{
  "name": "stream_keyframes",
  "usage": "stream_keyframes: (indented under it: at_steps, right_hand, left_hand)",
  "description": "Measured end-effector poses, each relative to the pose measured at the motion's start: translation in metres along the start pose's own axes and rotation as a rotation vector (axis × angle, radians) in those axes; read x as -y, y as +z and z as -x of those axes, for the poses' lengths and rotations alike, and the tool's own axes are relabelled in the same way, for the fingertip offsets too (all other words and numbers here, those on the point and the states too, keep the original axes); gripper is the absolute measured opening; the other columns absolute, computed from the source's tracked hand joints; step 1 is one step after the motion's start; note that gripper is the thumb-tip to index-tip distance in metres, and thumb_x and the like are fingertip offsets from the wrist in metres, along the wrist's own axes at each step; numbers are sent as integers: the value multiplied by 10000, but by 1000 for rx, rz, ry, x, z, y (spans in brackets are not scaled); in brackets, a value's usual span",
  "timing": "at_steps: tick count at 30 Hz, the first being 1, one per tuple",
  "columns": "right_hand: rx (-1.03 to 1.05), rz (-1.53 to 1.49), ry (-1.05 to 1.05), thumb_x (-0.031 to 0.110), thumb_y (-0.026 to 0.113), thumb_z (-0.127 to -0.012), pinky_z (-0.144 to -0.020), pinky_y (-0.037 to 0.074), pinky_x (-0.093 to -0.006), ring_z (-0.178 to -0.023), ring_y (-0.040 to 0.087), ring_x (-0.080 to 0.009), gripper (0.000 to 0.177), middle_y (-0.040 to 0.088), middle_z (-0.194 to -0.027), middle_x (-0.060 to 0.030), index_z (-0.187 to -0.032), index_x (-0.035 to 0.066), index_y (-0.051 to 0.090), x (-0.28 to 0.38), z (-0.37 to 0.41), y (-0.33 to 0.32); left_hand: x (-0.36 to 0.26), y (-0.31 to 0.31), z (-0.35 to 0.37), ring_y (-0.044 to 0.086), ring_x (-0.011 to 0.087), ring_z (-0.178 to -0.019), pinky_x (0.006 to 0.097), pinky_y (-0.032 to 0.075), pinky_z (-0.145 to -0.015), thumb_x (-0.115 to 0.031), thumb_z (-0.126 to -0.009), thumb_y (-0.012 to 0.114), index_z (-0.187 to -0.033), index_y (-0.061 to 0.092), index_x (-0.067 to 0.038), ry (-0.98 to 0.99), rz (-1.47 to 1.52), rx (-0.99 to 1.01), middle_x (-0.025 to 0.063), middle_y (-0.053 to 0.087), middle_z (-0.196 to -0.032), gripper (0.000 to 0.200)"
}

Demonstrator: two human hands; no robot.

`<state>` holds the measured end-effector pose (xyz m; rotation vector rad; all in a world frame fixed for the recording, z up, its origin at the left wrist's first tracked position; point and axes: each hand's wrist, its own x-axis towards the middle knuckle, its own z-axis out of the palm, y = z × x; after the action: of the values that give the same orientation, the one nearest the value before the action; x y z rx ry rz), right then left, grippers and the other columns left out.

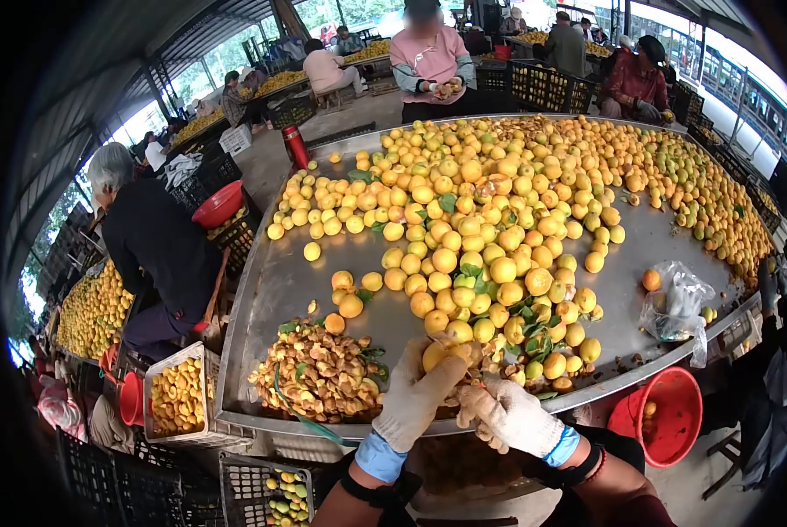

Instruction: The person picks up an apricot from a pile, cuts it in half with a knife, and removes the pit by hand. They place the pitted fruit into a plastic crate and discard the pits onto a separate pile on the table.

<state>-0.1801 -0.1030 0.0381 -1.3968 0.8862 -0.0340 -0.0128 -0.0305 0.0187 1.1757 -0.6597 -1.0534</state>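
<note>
My left hand [413,397], in a whitish work glove, is closed around a yellow-orange apricot [435,357] at the front edge of the metal table [349,263]. Close to its right, my right hand [514,413], gloved too, has its fingers curled together; whatever they hold is hidden. A large heap of apricots [472,237] spreads over the table beyond both hands, with green leaves among the fruit. On the left lies a pile of brownish pits or scraps [319,373].
A clear plastic bag [677,303] lies at the table's right. Red buckets [666,422] and crates [187,395] of apricots stand around it. A red thermos [296,147] is at the far-left corner. One person [428,61] faces me across the table; others sit at tables around.
</note>
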Motion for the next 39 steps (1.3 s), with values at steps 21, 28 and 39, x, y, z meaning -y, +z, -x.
stream_keyframes:
  at_steps: [21,28,39]
  right_hand:
    - [89,-73,-243,415,547,-1063,-568,531,-266,-623,644,-108,423,701,-807,-40,-1086,18,690,-34,4,5]
    - [80,-3,-296,427,556,-1062,-603,553,-293,-630,686,-139,433,708,-768,-59,-1074,24,713,-31,5,6]
    - [-39,195,-249,532,587,-1019,-588,581,-385,-621,720,-279,509,688,-682,-135,-1019,37,707,-41,-8,2]
  left_hand:
    - [27,6,10,548,337,-1355,489,454,-1149,-447,-1066,543,-1600,261,-14,-14,304,274,220,537,-1470,743]
    - [31,7,19,671,283,-1152,389,583,-953,-247,-1075,542,-1507,411,-7,-41,242,107,156,640,-1324,510]
    - [37,3,12,661,216,-1162,373,564,-969,-317,-1083,562,-1455,492,3,-6,305,78,133,660,-1293,496]
